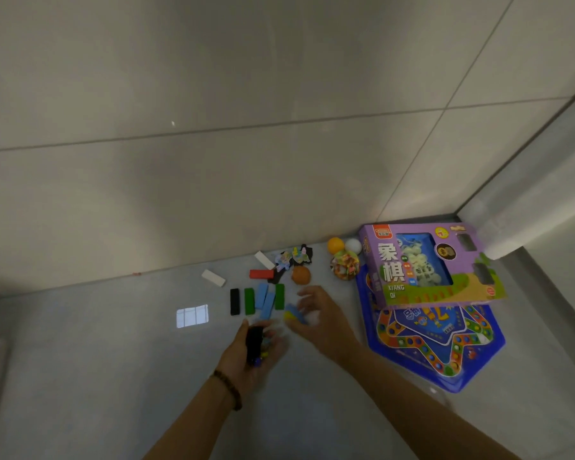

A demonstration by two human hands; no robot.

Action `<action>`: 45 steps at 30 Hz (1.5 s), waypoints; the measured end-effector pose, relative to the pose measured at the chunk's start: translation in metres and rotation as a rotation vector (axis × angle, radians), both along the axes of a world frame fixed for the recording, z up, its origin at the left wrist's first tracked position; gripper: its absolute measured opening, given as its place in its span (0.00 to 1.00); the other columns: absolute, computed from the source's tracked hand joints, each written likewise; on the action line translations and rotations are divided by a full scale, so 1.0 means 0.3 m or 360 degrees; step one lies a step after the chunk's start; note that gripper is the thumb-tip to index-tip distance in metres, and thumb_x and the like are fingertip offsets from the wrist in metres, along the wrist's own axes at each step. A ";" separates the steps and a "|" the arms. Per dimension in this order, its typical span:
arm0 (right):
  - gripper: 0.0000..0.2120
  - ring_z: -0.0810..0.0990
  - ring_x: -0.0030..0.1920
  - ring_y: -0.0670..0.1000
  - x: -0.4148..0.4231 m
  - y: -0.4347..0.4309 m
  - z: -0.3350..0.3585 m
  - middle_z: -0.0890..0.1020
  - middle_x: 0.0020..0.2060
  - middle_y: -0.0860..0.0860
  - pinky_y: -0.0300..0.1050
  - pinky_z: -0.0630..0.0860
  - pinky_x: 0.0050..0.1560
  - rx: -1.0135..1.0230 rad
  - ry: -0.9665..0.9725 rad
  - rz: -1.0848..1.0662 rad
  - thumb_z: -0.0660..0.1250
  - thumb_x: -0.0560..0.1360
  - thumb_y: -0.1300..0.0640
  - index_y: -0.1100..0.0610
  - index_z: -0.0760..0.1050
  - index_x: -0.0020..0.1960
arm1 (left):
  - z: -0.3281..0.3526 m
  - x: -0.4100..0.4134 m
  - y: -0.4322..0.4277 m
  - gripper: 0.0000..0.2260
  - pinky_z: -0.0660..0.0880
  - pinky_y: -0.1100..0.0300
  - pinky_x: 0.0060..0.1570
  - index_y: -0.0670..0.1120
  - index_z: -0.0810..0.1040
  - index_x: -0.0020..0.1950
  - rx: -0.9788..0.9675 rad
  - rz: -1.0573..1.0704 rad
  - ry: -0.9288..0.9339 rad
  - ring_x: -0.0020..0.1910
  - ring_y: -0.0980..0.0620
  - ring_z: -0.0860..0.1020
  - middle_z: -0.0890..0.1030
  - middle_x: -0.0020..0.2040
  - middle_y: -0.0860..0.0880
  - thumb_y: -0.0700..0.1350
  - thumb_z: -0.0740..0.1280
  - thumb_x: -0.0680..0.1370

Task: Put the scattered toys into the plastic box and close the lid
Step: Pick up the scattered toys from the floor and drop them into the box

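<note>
Toys lie scattered on the grey floor by the wall. My left hand (249, 356) is palm up and holds a black block (254, 343) with some small coloured pieces. My right hand (319, 318) reaches over the floor, fingers curled around a blue and a yellow block (294, 314). Just beyond lie a black block (234, 301), green blocks (249, 301), light blue blocks (265, 298), a red block (261, 273) and two white blocks (213, 277). No plastic box is in view.
A purple chess-set carton (429, 263) rests on a blue board game (439, 340) at the right, in the corner. Orange (335, 244) and white balls (353, 246), a bag of small toys (345, 267), a brown ball (301, 274) and puzzle pieces (294, 255) lie along the wall.
</note>
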State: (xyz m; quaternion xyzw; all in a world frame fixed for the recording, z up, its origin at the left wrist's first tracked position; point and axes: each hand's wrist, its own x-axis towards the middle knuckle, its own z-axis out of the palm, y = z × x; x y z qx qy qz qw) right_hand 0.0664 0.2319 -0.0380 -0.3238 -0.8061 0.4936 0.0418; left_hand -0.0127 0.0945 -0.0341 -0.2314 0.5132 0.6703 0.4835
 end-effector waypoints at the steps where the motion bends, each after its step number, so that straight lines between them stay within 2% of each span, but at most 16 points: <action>1: 0.22 0.77 0.47 0.43 -0.039 -0.050 0.044 0.78 0.47 0.47 0.26 0.71 0.46 -0.0052 0.0071 0.0074 0.75 0.69 0.53 0.54 0.71 0.59 | 0.014 -0.010 -0.010 0.18 0.78 0.64 0.25 0.40 0.75 0.51 0.0020 0.0031 -0.0012 0.40 0.48 0.77 0.79 0.43 0.42 0.50 0.52 0.82; 5: 0.20 0.76 0.51 0.43 -0.201 -0.247 0.222 0.76 0.48 0.44 0.32 0.74 0.50 -0.0272 0.0319 0.0209 0.73 0.70 0.54 0.45 0.70 0.58 | 0.156 -0.128 -0.103 0.18 0.81 0.61 0.31 0.41 0.76 0.52 0.0213 0.0188 0.0008 0.36 0.49 0.84 0.85 0.40 0.43 0.52 0.53 0.82; 8: 0.19 0.74 0.54 0.40 -0.340 -0.435 0.338 0.73 0.51 0.40 0.31 0.71 0.55 -0.0182 0.0490 0.0292 0.70 0.72 0.54 0.35 0.67 0.55 | 0.339 -0.255 -0.258 0.19 0.81 0.60 0.33 0.39 0.76 0.53 0.0270 0.0340 0.0140 0.43 0.46 0.81 0.83 0.44 0.41 0.52 0.53 0.82; 12: 0.17 0.71 0.58 0.37 -0.501 -0.741 0.505 0.71 0.60 0.44 0.24 0.68 0.56 -0.0612 0.0523 0.0504 0.62 0.78 0.57 0.45 0.65 0.64 | 0.542 -0.391 -0.570 0.15 0.80 0.63 0.30 0.40 0.76 0.52 0.0136 0.0472 0.0492 0.41 0.49 0.81 0.83 0.41 0.43 0.47 0.54 0.82; 14: 0.16 0.72 0.59 0.41 -0.594 -0.938 0.590 0.71 0.64 0.49 0.21 0.68 0.51 -0.0780 0.0495 0.0634 0.60 0.79 0.60 0.51 0.65 0.66 | 0.628 -0.449 -0.797 0.13 0.79 0.64 0.31 0.42 0.76 0.51 0.0070 0.0592 0.0628 0.36 0.53 0.82 0.83 0.38 0.47 0.45 0.54 0.82; 16: 0.17 0.71 0.60 0.46 -0.658 -1.153 0.651 0.70 0.67 0.51 0.21 0.69 0.46 -0.0868 0.0379 0.0786 0.58 0.80 0.63 0.57 0.65 0.68 | 0.696 -0.480 -1.020 0.10 0.79 0.61 0.37 0.45 0.75 0.52 -0.0050 0.0728 0.0698 0.40 0.53 0.80 0.81 0.43 0.48 0.46 0.55 0.82; 20: 0.20 0.68 0.69 0.54 -0.736 -1.497 0.703 0.67 0.69 0.54 0.38 0.68 0.61 -0.1061 0.0136 0.1087 0.53 0.82 0.57 0.57 0.60 0.73 | 0.697 -0.528 -1.382 0.13 0.79 0.59 0.33 0.40 0.75 0.51 -0.0221 0.0891 0.0664 0.37 0.49 0.82 0.80 0.50 0.39 0.44 0.54 0.82; 23: 0.25 0.66 0.70 0.54 -0.780 -1.616 0.686 0.69 0.65 0.50 0.44 0.64 0.67 -0.1061 -0.0111 0.1091 0.53 0.80 0.44 0.56 0.61 0.73 | 0.709 -0.509 -1.504 0.13 0.76 0.59 0.31 0.43 0.75 0.50 -0.0251 0.0757 0.0551 0.32 0.50 0.81 0.83 0.38 0.46 0.45 0.52 0.83; 25: 0.25 0.63 0.72 0.53 -0.807 -1.598 0.639 0.67 0.67 0.46 0.47 0.59 0.72 -0.1031 -0.0130 0.1017 0.53 0.78 0.40 0.51 0.64 0.71 | 0.713 -0.519 -1.561 0.13 0.76 0.54 0.48 0.46 0.70 0.63 -0.0389 0.0800 0.0544 0.54 0.49 0.78 0.79 0.57 0.46 0.46 0.50 0.83; 27: 0.14 0.68 0.67 0.53 -0.830 -1.523 0.601 0.69 0.66 0.48 0.49 0.64 0.70 -0.1063 -0.0042 0.0893 0.53 0.81 0.49 0.49 0.70 0.63 | 0.696 -0.546 -1.604 0.19 0.64 0.48 0.68 0.46 0.64 0.72 -0.0532 0.0735 0.0628 0.70 0.47 0.68 0.68 0.71 0.46 0.50 0.52 0.82; 30: 0.14 0.73 0.61 0.57 -0.831 -1.348 0.601 0.72 0.61 0.51 0.43 0.71 0.53 -0.1186 0.0128 0.0675 0.52 0.82 0.62 0.58 0.68 0.65 | 0.686 -0.582 -1.558 0.21 0.66 0.48 0.67 0.42 0.70 0.68 -0.0521 0.0596 0.0645 0.65 0.45 0.74 0.74 0.66 0.45 0.53 0.55 0.80; 33: 0.13 0.71 0.65 0.53 -0.790 -1.124 0.569 0.72 0.59 0.49 0.48 0.66 0.65 -0.1060 0.0112 0.0562 0.55 0.81 0.58 0.55 0.68 0.65 | 0.749 -0.615 -1.398 0.16 0.66 0.54 0.58 0.46 0.69 0.69 -0.0517 0.0427 0.0837 0.64 0.46 0.70 0.72 0.64 0.48 0.47 0.55 0.82; 38: 0.17 0.72 0.61 0.52 -0.622 -0.706 0.443 0.72 0.63 0.52 0.46 0.67 0.63 -0.0812 -0.0071 0.0322 0.55 0.81 0.54 0.56 0.67 0.69 | 0.733 -0.629 -1.022 0.11 0.72 0.59 0.50 0.49 0.74 0.61 -0.0359 0.0074 0.0980 0.56 0.49 0.75 0.78 0.58 0.49 0.46 0.59 0.80; 40: 0.14 0.73 0.57 0.51 -0.536 -0.557 0.396 0.74 0.56 0.49 0.48 0.70 0.62 -0.0699 -0.0115 0.0196 0.56 0.81 0.54 0.54 0.69 0.64 | 0.677 -0.609 -0.865 0.10 0.73 0.58 0.51 0.49 0.74 0.60 -0.0352 -0.0106 0.0945 0.56 0.48 0.76 0.78 0.58 0.49 0.46 0.60 0.80; 42: 0.07 0.75 0.44 0.48 -0.456 -0.432 0.362 0.74 0.44 0.46 0.46 0.72 0.50 -0.0611 -0.0187 0.0111 0.58 0.80 0.52 0.53 0.73 0.53 | 0.585 -0.574 -0.718 0.12 0.72 0.56 0.54 0.48 0.74 0.62 -0.0393 -0.0309 0.0890 0.55 0.49 0.75 0.77 0.58 0.49 0.46 0.61 0.80; 45: 0.12 0.72 0.34 0.50 -0.366 -0.265 0.265 0.73 0.32 0.54 0.45 0.69 0.46 -0.0634 -0.0149 -0.0135 0.62 0.79 0.53 0.59 0.73 0.40 | 0.423 -0.509 -0.533 0.14 0.70 0.55 0.53 0.45 0.72 0.64 -0.0501 -0.0516 0.0812 0.53 0.48 0.74 0.75 0.56 0.47 0.44 0.62 0.79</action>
